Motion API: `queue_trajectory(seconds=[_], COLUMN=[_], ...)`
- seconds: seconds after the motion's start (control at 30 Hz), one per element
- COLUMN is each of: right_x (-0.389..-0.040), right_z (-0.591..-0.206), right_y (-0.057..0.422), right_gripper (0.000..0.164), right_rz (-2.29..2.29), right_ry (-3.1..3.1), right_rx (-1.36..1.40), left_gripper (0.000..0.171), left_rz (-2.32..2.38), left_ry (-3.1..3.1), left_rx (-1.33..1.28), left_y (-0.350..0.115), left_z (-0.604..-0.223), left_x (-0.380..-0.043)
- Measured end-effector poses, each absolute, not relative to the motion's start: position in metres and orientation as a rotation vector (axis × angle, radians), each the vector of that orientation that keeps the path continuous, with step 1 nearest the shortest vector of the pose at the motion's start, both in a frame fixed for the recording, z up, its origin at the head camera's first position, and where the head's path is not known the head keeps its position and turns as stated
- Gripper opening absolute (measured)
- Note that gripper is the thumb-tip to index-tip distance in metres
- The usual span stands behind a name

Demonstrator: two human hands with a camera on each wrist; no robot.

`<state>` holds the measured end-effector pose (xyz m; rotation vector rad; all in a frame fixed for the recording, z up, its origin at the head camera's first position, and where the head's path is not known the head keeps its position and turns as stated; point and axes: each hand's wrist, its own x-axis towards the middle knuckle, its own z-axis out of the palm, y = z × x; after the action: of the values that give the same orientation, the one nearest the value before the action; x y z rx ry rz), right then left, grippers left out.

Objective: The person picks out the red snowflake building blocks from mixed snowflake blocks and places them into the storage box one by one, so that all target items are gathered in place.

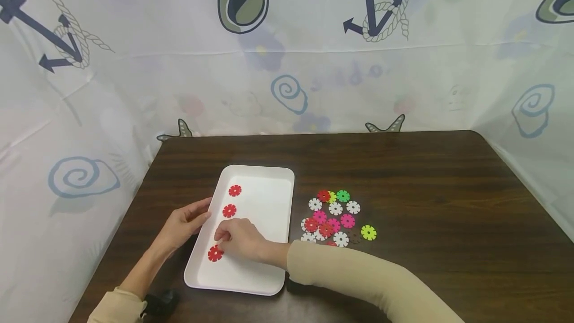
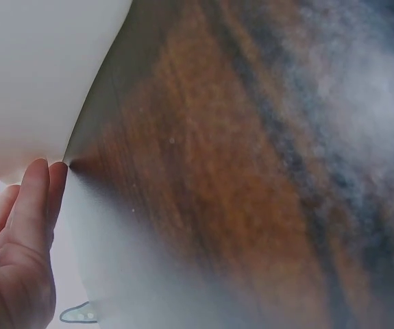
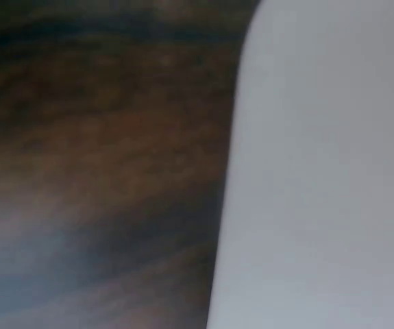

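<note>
A white rectangular tray lies on the left part of the table. My left hand is at its left rim, with straight fingers touching the edge in the left wrist view. Inside the tray, red notched plastic discs are lined up along the left side. My right hand reaches over the tray from the right. Its curled fingertips pinch the edge of the nearest red disc. The palm covers part of the tray floor. In the right wrist view only the tray and tabletop show.
Right of the tray, several loose notched discs lie in a cluster, including white, pink, green and yellow ones. A black object is beside my left wrist. A printed curtain hangs behind the dark wooden table.
</note>
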<state>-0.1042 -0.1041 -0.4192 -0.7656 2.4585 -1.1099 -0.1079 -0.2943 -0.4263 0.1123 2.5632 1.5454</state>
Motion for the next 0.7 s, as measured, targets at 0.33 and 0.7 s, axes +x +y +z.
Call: queue_trajectory(seconds=[0.33,0.7], right_x=[-0.114,-0.122], right_z=[-0.393,-0.379], right_y=[-0.061,0.006], right_gripper=[0.012,0.015], right_rz=[-1.287,-1.493], right_ry=[2.400,2.364], right_rx=[-0.744,-0.582], left_gripper=[0.055,0.053], left_rz=[1.550,1.545], left_ry=[2.557,2.567], left_rx=[0.101,0.085], left_y=[-0.293,-0.292], left_z=[-0.426,-0.426], left_x=[-0.105,-0.106])
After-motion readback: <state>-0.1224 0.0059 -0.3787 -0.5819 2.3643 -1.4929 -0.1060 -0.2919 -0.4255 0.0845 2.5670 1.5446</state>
